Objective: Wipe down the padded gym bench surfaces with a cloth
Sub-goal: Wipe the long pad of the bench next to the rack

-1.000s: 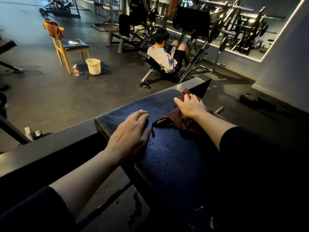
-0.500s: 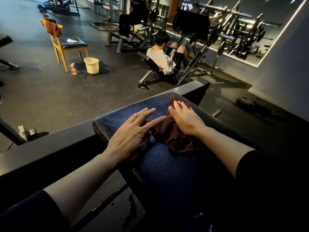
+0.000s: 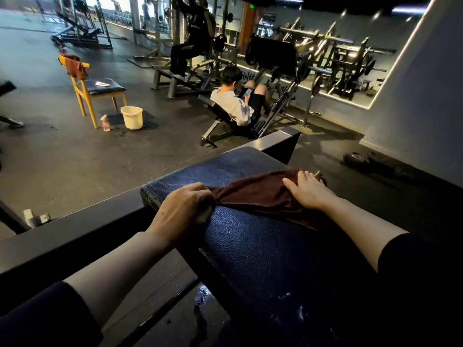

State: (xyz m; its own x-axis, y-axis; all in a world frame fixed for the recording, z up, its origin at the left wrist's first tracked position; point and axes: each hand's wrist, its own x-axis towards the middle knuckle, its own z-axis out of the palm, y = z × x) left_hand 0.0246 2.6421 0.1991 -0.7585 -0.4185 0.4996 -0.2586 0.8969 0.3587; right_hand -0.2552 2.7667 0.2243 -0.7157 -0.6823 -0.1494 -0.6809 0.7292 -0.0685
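1. Nearest, the padded bench pad (image 3: 263,246), dark blue and grained, runs away from the viewer; wet streaks glint on the floor (image 3: 75,159) just below its near left edge
2. The left hand (image 3: 184,212) sits at the pad's left edge with its fingers curled and clamped on one end of the maroon cloth (image 3: 265,196), bunching it there
3. The cloth is stretched across the pad from left edge to right edge, about midway along its length
4. The right hand (image 3: 309,192) presses the cloth's other end at the pad's right edge, fingers straight and a little apart, flat on the fabric rather than gripping it
5. Risk, as a judgement: the right end is only pressed down, so a hard pull from the left hand could drag the cloth out from under the palm and leave the right side unwiped
6. Risk: stretched taut, the cloth may bridge the pad's rounded crown and edges and skip patches; the far end of the pad beyond the cloth looks streaked
7. Risk: the wet floor beside the pad could make footing slippery
8. Well beyond the pad's far end, to the left, stand a white bucket (image 3: 131,117), a spray bottle (image 3: 105,123) and a wooden chair (image 3: 92,88) with another cloth over its back
9. Beyond the pad's far end a seated person (image 3: 235,106) uses a machine
10. Writing: white lettering on the base behind that person is too blurred to read; no brand legible
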